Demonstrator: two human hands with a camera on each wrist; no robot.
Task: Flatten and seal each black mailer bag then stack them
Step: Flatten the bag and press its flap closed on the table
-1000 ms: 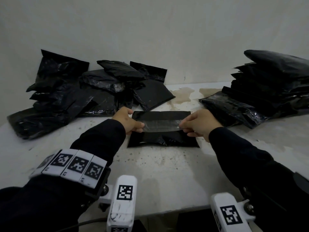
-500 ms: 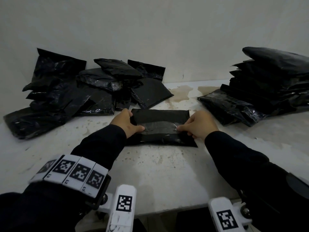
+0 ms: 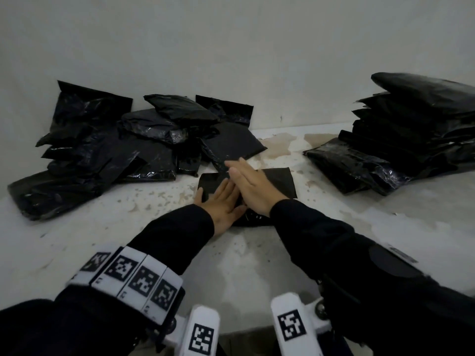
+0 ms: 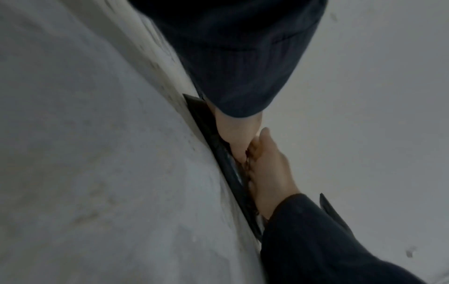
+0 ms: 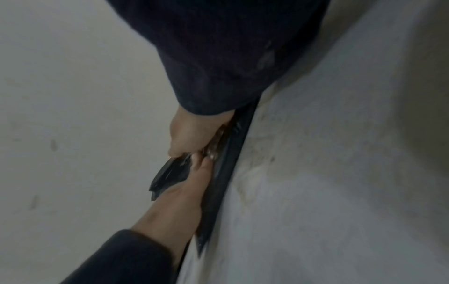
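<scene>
A flat black mailer bag [image 3: 281, 182] lies on the white table [image 3: 257, 268] in front of me, its flap folded down. Both hands rest on it with straight fingers. My left hand [image 3: 221, 201] presses the bag's left half, palm down. My right hand [image 3: 253, 187] lies beside it over the middle, partly overlapping the left fingers. In the left wrist view the left hand [image 4: 233, 132] and right hand [image 4: 269, 173] meet on the thin dark bag [image 4: 218, 149]. The right wrist view shows the right hand [image 5: 187, 134] and left hand [image 5: 184, 192] on the bag [image 5: 233, 153].
A loose heap of black mailer bags [image 3: 102, 150] leans against the wall at the back left. A stack of black bags [image 3: 411, 140] stands at the back right. The tabletop is stained and speckled, with a brown patch [image 3: 280, 145] behind the bag.
Earlier both hands pinched the ends of the flap and folded it down over the bag. Now they have let go and lie flat together on the bag's middle.
</scene>
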